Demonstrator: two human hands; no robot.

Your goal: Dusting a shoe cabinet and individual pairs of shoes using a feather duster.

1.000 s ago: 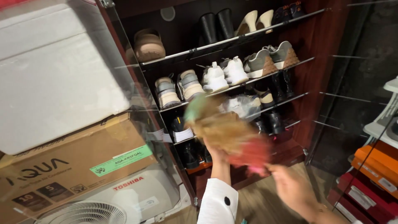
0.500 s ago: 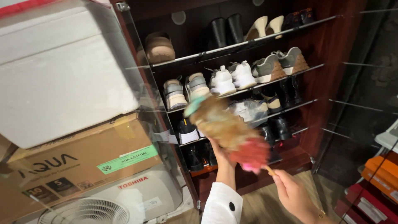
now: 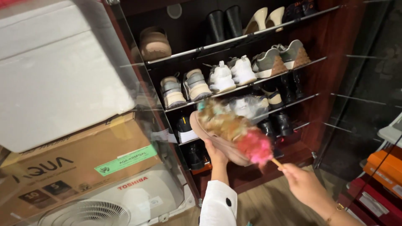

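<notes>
My left hand point(image 3: 215, 153) holds a beige sandal point(image 3: 217, 142) from below, its sole turned up toward me, in front of a dark wooden shoe cabinet point(image 3: 326, 37). My right hand point(image 3: 303, 184) grips the thin wooden stick of a feather duster point(image 3: 234, 127). The duster's brown, teal and pink feathers lie across the sandal. My left sleeve is white with black dots.
Glass shelves point(image 3: 234, 42) carry boots, heels, white sneakers point(image 3: 230, 75) and grey shoes. An open glass door point(image 3: 138, 100) stands at left, before a white foam block point(image 3: 58, 75), a cardboard box point(image 3: 75, 163) and a white fan unit point(image 3: 125, 201). Orange and red boxes point(image 3: 385, 171) sit at right.
The blurred duster has swept down and right over the sandal, and the sandal's sole now shows plainly. My right hand has shifted a little to the right.
</notes>
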